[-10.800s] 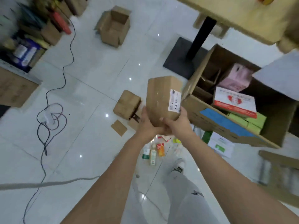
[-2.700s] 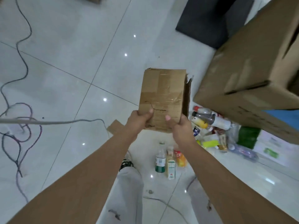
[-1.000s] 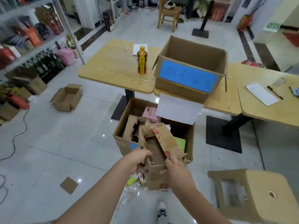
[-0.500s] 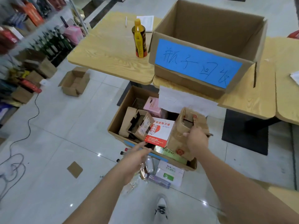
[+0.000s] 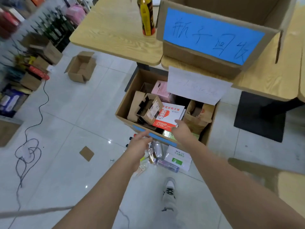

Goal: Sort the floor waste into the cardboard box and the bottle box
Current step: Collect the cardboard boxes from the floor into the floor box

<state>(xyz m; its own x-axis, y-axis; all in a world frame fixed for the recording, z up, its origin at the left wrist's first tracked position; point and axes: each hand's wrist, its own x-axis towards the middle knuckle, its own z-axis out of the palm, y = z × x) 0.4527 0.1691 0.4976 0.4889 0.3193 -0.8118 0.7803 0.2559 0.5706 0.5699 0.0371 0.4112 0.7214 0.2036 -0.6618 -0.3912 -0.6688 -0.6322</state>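
Note:
The cardboard box (image 5: 123, 104) stands on the floor under the table, filled with flattened cartons. The crumpled brown carton (image 5: 197, 115) lies in its right end. My right hand (image 5: 180, 130) hovers over the box's near rim, fingers relaxed and holding nothing. My left hand (image 5: 139, 146) is lower and to the left, above a heap of plastic bottles (image 5: 167, 165) on the floor, also holding nothing. The bottle box (image 5: 198, 58) with a blue label sits on the table above.
A yellow drink bottle (image 5: 146, 15) stands on the wooden table (image 5: 113, 32). A small open carton (image 5: 81, 67) and a cardboard scrap (image 5: 86, 153) lie on the tiles. A black cable (image 5: 28, 151) coils at left. Shelves line the left wall.
My right hand has let go of the crumpled brown carton, which now rests in the cardboard box, and has drawn back toward me. The camera has come closer to the boxes.

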